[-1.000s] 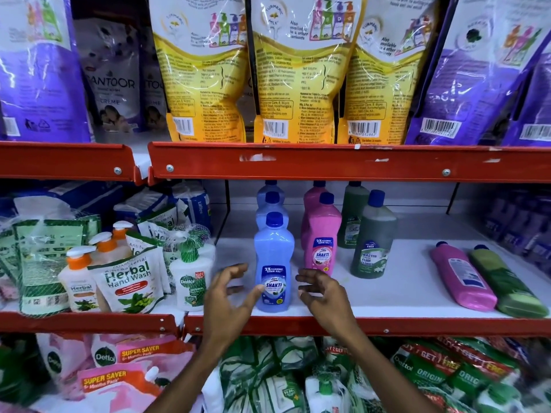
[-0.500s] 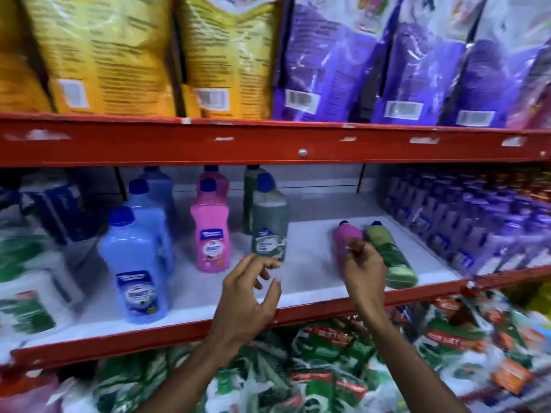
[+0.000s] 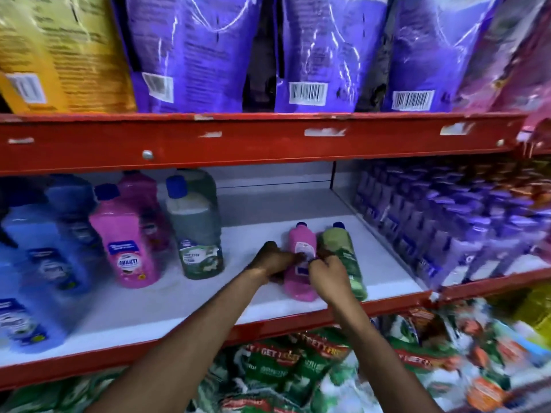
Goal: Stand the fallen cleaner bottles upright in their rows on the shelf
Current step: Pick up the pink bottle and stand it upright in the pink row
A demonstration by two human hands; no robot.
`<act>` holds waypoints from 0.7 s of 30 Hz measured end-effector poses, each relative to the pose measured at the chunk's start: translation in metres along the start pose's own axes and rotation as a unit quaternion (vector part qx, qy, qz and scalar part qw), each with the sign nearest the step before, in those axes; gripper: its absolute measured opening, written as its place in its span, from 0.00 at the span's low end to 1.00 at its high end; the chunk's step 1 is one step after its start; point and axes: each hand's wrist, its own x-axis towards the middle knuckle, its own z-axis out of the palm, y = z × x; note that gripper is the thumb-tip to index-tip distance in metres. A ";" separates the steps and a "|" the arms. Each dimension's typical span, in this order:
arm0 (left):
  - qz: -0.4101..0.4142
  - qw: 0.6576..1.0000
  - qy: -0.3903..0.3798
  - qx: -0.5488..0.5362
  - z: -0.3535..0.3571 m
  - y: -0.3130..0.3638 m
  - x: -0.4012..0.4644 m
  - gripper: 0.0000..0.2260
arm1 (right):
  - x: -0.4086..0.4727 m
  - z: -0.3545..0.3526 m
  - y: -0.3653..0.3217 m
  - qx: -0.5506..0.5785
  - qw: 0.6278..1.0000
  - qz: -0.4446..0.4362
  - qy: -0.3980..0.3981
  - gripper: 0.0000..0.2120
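A pink cleaner bottle lies on its side on the white shelf, cap pointing to the back. A green bottle lies flat right beside it. My left hand grips the pink bottle's left side at its middle. My right hand closes on it from the right, between the two fallen bottles. Upright rows stand to the left: green bottles, pink bottles and blue bottles.
A red beam of the upper shelf hangs low over the bottles, with purple pouches above. Purple spray bottles fill the bay on the right behind a divider. Green refill packs sit below the red front lip.
The view has swung right and closer. My left hand moved right from open air onto the fallen pink bottle. My right hand, which was touching it, now closes on it.
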 end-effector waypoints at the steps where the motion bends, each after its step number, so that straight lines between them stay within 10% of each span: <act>1: -0.023 0.999 -0.023 -0.037 0.002 0.000 0.001 0.19 | 0.002 -0.001 0.000 0.006 1.000 0.001 -0.007 0.12; 7: -0.040 0.997 -0.019 -0.059 -0.003 0.011 -0.017 0.15 | 0.005 -0.008 -0.002 0.031 0.999 -0.013 -0.009 0.08; 21: 0.239 0.962 0.060 -0.118 -0.167 -0.078 -0.147 0.18 | -0.089 0.109 -0.054 0.135 0.967 -0.204 -0.078 0.17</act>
